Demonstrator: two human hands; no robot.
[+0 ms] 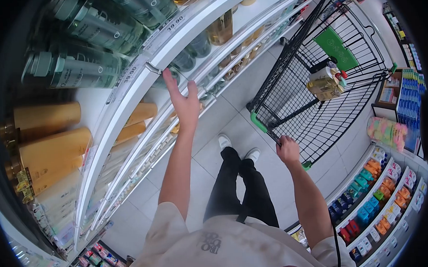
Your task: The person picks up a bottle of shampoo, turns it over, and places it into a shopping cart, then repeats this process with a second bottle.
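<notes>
My left hand [185, 105] is raised at the shelf on the left, fingers stretched out and thumb apart, holding nothing. Its fingertips are right at the white shelf edge [142, 81], below a price label reading 39.90. Clear greenish pump bottles [84, 67] lie in view on the shelf behind that edge. With its fingers wrapped round the handle of a black wire shopping cart [289, 97], my right hand [288, 151] is closed. Inside the cart are a pack with golden contents [325, 86] and some items with red and dark parts, partly overlapping it.
Gold bottles [54, 145] fill the shelf at lower left. Lower shelf tiers run beside my legs. Across the aisle, racks hold colourful packs [370, 208], with a pastel bundle [387, 133] and a blue display [410, 101] farther along. Grey tiles [205, 153] lie underfoot.
</notes>
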